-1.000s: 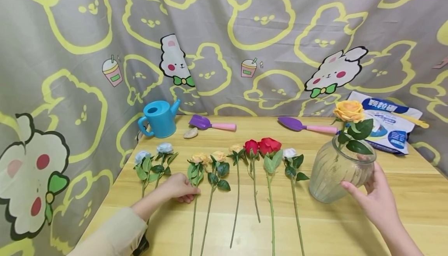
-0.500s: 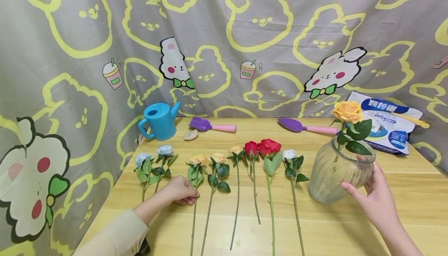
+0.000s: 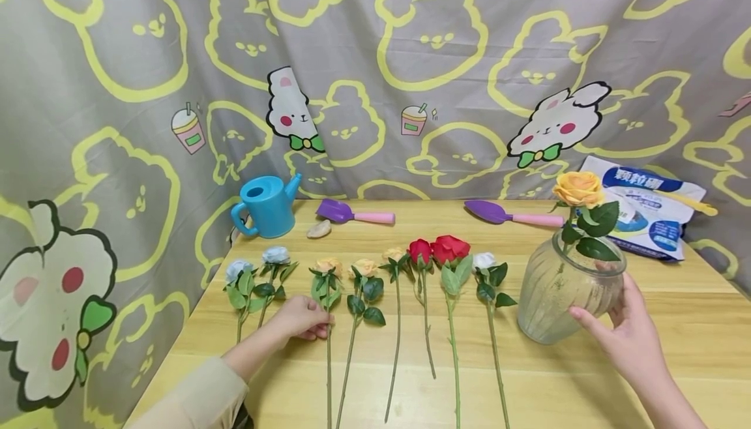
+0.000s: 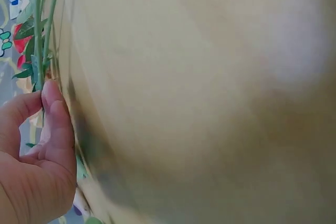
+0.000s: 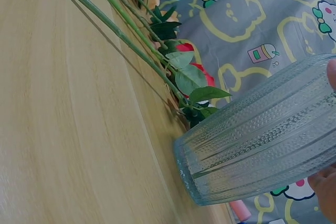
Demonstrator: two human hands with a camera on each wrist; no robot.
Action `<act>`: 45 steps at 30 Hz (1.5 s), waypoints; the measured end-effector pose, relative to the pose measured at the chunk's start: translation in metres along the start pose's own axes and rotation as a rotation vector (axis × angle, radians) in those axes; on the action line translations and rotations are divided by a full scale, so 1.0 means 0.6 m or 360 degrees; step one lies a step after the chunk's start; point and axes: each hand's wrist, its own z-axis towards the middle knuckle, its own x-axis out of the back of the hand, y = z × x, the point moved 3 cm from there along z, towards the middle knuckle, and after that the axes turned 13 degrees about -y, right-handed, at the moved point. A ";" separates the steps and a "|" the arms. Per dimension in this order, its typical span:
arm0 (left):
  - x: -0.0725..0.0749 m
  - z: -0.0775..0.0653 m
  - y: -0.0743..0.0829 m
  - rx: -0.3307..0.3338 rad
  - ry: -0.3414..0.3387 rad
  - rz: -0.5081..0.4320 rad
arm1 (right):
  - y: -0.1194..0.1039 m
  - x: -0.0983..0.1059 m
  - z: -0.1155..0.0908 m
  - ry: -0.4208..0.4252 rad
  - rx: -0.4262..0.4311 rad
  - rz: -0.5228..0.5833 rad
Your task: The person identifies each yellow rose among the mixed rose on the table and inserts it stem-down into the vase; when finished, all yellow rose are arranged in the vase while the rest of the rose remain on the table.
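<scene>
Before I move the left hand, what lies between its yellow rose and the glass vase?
The head view shows two more yellow roses, two red roses, then a white rose nearest the glass vase.

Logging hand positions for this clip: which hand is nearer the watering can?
Left. The left hand pinches a rose stem in front of the watering can; the right hand holds the vase, well to the can's right.

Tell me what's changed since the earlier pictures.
The leftmost yellow rose has turned slightly: its lower stem swung right, nearer the neighbouring stem, its bloom slightly left. The left hand pinches it; when it took hold is unclear. The right hand still holds the glass vase with its own yellow rose; the other flowers stayed put.
</scene>
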 end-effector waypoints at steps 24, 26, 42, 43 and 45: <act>-0.021 0.019 0.190 -0.0605 0.0065 -0.0214 | -0.001 -0.002 -0.002 0.0001 -0.0110 -0.0133; -0.034 0.022 0.207 -0.0644 0.0038 -0.0214 | -0.002 -0.002 -0.002 0.0000 -0.0109 -0.0135; -0.118 0.012 0.378 -0.1107 -0.0111 -0.0393 | -0.001 -0.002 -0.005 0.0009 -0.0098 -0.0091; -0.120 0.011 0.389 -0.1143 -0.0100 -0.0413 | -0.001 -0.002 -0.004 0.0008 -0.0093 -0.0079; -0.123 0.008 0.412 -0.1236 -0.0075 -0.0454 | -0.002 -0.003 -0.003 0.0006 -0.0082 -0.0038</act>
